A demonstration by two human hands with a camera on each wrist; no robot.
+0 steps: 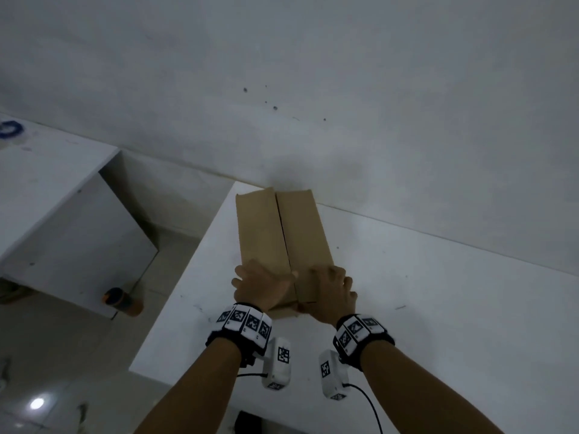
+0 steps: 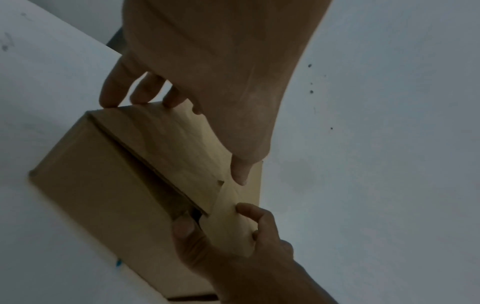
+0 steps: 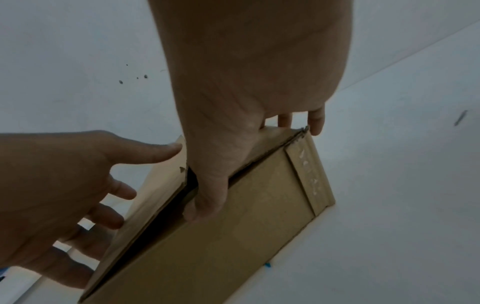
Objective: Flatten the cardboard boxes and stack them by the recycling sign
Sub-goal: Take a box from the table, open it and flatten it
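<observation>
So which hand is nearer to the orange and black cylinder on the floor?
Left. The left hand rests on the brown cardboard box's left side, toward the orange and black cylinder; the right hand grips its right side, farther away.

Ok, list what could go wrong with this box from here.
1. The cardboard box sits near the left edge of the white table; a hard pull on the flaps could slide it off that side.
2. The right hand has its thumb in the gap at the flap seam, where it could get pinched or scraped.
3. The left hand only lies flat on its flap, so it may slip.
</observation>
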